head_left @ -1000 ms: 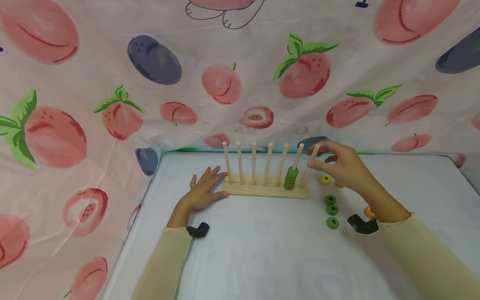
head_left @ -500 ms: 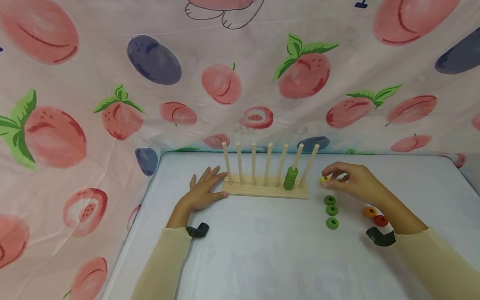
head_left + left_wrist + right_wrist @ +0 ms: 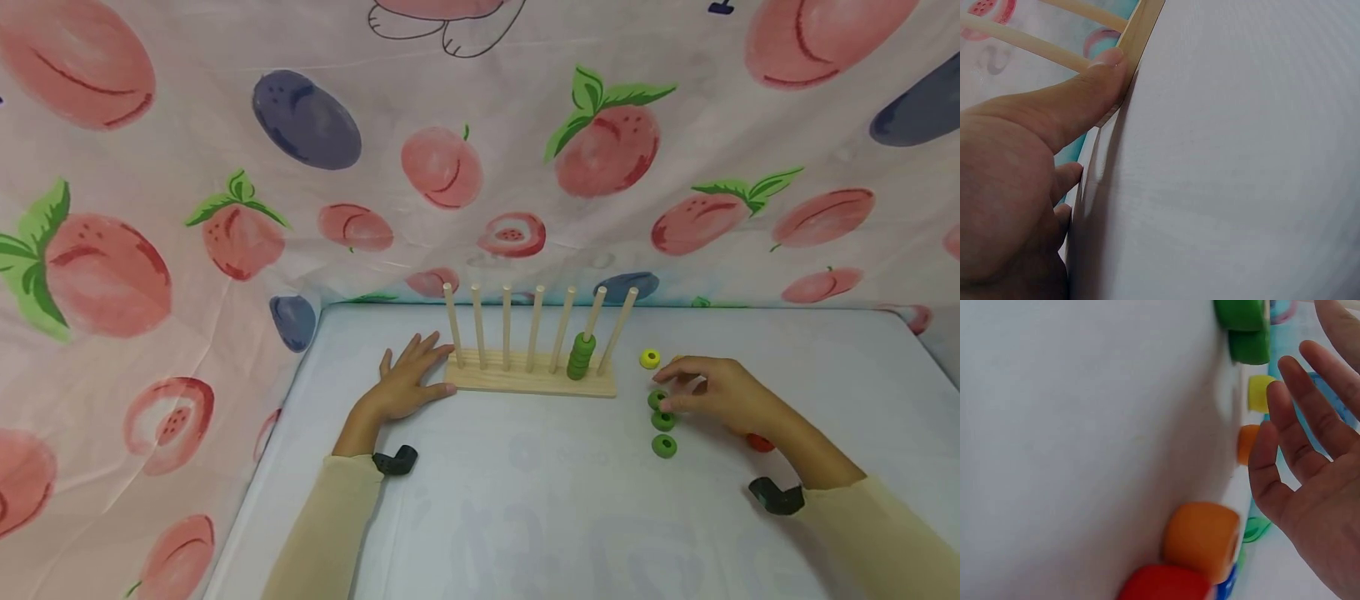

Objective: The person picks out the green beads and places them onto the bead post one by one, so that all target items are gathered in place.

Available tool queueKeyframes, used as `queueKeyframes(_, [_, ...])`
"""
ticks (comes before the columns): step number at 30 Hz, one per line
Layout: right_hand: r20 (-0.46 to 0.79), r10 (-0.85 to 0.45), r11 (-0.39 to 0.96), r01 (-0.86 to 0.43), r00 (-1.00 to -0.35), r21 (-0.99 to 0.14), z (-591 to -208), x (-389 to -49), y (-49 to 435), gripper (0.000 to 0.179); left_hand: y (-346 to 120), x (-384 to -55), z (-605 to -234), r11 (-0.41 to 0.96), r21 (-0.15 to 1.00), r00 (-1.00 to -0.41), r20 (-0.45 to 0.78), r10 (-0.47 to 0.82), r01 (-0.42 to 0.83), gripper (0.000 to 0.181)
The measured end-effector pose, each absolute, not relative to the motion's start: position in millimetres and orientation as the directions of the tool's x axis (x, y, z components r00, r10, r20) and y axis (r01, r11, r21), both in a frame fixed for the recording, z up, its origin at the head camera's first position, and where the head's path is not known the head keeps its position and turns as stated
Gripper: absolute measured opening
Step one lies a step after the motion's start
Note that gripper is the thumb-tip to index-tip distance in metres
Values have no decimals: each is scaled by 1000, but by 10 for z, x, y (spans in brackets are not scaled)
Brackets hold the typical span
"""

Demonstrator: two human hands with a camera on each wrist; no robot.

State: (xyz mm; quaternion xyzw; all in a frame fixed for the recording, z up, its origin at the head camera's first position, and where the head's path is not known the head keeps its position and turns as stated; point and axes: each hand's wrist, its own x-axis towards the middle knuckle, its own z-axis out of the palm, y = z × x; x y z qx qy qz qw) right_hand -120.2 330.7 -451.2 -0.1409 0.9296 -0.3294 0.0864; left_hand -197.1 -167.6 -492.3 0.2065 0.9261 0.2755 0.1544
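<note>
A wooden peg rack [image 3: 532, 383] with several upright pegs stands at the back of the table. Green beads [image 3: 581, 357] are stacked on its second peg from the right. My left hand [image 3: 405, 385] lies at the rack's left end, fingers spread; its thumb [image 3: 1094, 84] touches the base in the left wrist view. Over the loose green beads [image 3: 663, 446], right of the rack, hovers my right hand [image 3: 716, 393]. Its thumb and forefinger stand apart at the farthest green bead, with fingers gently bent [image 3: 1300, 440] in the right wrist view.
Behind the green beads lies a yellow bead [image 3: 649, 359], with an orange bead [image 3: 1247, 445] near it. Another orange bead [image 3: 1200, 537] and a red bead [image 3: 1166, 584] lie under the right wrist. A fruit-patterned cloth [image 3: 480, 167] hangs behind the white table.
My right hand has come away from the rightmost peg, passed over the yellow bead and moved toward me to the green beads. The left hand stays put.
</note>
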Motion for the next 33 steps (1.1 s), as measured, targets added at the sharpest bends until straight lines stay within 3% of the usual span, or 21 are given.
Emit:
queueKeyframes(12, [-158,-306,799,-163,-939,-579,-4674,-1137,3346,59,-1678,-1971,-4923,760,577,-864,-177,472,298,75])
queueKeyframes(22, [-37,-341,768,-255,-939,-588,-4767,-1130,3342,41,-1680,-1977,-4906,760,577,-863,-175,473,299,76])
queueKeyframes(29, [-114,-325,802,-209,-939,-559,-4729,-1110,3411,51,-1685,-1979,-4917,759,576,-864,-170,474,303,76])
queueKeyframes(33, [-116,-336,801,-219,-935,-558,-4744,-1114,3447,46,-1680,-1980,-4925,761,575,-865,-172,471,300,76])
